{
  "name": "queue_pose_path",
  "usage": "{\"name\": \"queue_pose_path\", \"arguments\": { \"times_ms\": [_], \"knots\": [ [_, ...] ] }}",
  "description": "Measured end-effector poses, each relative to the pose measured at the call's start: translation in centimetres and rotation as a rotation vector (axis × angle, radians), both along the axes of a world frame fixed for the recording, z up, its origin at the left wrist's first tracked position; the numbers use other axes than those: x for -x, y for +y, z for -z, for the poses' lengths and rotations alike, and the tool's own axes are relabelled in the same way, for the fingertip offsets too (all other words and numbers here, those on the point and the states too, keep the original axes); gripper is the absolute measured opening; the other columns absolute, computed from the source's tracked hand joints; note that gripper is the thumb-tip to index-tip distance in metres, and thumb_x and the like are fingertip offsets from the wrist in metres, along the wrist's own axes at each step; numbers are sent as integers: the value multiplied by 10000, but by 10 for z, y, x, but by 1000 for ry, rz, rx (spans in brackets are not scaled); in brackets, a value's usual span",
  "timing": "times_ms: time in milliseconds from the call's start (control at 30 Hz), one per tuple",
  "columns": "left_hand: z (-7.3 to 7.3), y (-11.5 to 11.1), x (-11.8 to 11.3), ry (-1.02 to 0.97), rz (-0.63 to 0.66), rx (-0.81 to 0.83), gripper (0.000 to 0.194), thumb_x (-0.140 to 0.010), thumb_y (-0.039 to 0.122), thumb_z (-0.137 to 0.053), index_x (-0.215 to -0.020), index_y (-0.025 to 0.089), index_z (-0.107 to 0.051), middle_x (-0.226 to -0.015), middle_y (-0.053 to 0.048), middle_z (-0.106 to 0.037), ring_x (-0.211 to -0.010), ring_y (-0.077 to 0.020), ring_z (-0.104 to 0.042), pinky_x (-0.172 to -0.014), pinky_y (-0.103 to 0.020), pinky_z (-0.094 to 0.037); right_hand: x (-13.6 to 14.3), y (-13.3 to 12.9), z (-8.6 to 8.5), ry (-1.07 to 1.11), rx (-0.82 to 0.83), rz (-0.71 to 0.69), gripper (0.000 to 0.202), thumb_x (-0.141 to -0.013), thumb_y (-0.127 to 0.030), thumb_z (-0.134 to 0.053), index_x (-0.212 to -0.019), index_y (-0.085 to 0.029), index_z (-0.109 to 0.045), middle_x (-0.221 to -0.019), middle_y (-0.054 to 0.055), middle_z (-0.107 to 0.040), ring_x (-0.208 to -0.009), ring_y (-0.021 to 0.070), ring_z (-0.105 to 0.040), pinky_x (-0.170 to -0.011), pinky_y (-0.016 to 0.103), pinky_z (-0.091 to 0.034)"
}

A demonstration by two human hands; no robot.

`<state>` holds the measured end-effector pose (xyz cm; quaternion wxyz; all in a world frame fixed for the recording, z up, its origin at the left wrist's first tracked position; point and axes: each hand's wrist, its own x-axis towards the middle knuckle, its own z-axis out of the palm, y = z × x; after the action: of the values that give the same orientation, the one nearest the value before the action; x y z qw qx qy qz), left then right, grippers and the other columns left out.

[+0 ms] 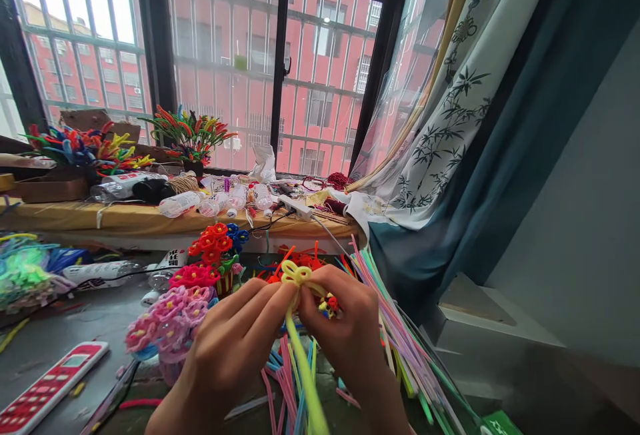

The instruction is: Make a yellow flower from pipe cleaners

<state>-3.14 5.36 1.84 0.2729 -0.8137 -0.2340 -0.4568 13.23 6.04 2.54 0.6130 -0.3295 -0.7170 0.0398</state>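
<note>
Between my hands is a yellow pipe cleaner [296, 273] bent into several small loops like flower petals, its long tail hanging down toward me. My left hand [240, 335] pinches it from the left, just under the loops. From the right, my right hand [345, 315] grips the same piece with thumb and forefinger. The fingertips of both hands nearly meet and hide the middle of the twist. Below them lie loose pink, blue and yellow pipe cleaners [287, 382]. Left of my left hand stands a bunch of pink pipe-cleaner flowers [173, 318].
Red pipe-cleaner flowers [211, 243] stand behind my hands. A long bundle of pastel pipe cleaners [400, 335] leans at the right. A red and white remote control [53, 382] lies at left. Plastic bottles [180, 204] and a power strip [296, 206] lie on the windowsill.
</note>
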Motion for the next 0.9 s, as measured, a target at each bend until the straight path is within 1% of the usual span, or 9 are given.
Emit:
{"name": "queue_pose_path", "arguments": {
  "times_ms": [67, 167, 267, 367, 500, 600, 733, 900],
  "knots": [
    [3, 0, 2, -16, 16, 6, 237, -983, 79, -493, -1181, 16, -606, -980, -148, -721, -916, -206, -648, -864, -322, -533, -1, 0, 0, 20, 10, -29, 155, -795, -82, -552, -675, -159, -612, -637, -6, -610, -564, 110, -540, -567, 207, -418],
    [6, 0, 2, -46, 24, -6, 254, -984, 77, -490, -1197, 14, -612, -989, -149, -723, -961, -216, -644, -882, -326, -527, 0, 0, -1, 45, 23, -49, 144, -779, -80, -557, -669, -154, -613, -626, -7, -601, -561, 108, -539, -568, 206, -420],
    [7, 0, -2, -87, 33, -41, 242, -958, 66, -536, -1177, 22, -629, -961, -139, -730, -908, -214, -655, -839, -329, -538, 1, -2, -1, 55, 41, -58, 152, -777, -85, -558, -652, -153, -608, -617, -8, -593, -554, 107, -522, -562, 209, -413],
    [7, 1, -5, -102, 32, -79, 217, -926, 38, -572, -1127, 5, -648, -919, -141, -726, -847, -206, -645, -785, -321, -538, 3, -4, -3, 61, 22, -66, 180, -782, -87, -562, -618, -155, -588, -589, -18, -569, -537, 95, -499, -538, 195, -394],
    [4, 4, -5, -81, 24, -147, 194, -914, 17, -568, -1079, -22, -661, -883, -152, -719, -831, -208, -629, -774, -318, -531, 7, -6, -5, 77, 1, -36, 182, -788, -82, -566, -621, -149, -595, -572, -30, -559, -514, 79, -497, -524, 178, -381],
    [4, 6, -5, -74, 32, -138, 197, -901, 4, -581, -1080, -24, -659, -878, -151, -727, -809, -201, -633, -763, -313, -532, 8, -7, -4, 73, -4, -10, 179, -797, -85, -564, -635, -150, -605, -587, -25, -574, -525, 84, -514, -534, 181, -392],
    [8, 7, -5, -73, 19, -139, 190, -909, 17, -596, -1087, -7, -660, -876, -134, -739, -809, -187, -637, -782, -305, -531, 7, -6, -3, 79, 19, -2, 170, -804, -99, -571, -649, -154, -613, -596, -23, -595, -531, 89, -536, -535, 181, -401],
    [9, 3, -5, -93, 29, -113, 193, -942, 51, -557, -1108, 4, -642, -874, -142, -733, -800, -197, -637, -742, -315, -541, 8, -7, -4, 96, 11, 13, 196, -797, -102, -574, -611, -158, -603, -560, -34, -588, -498, 81, -526, -512, 177, -384]
  ]
}}
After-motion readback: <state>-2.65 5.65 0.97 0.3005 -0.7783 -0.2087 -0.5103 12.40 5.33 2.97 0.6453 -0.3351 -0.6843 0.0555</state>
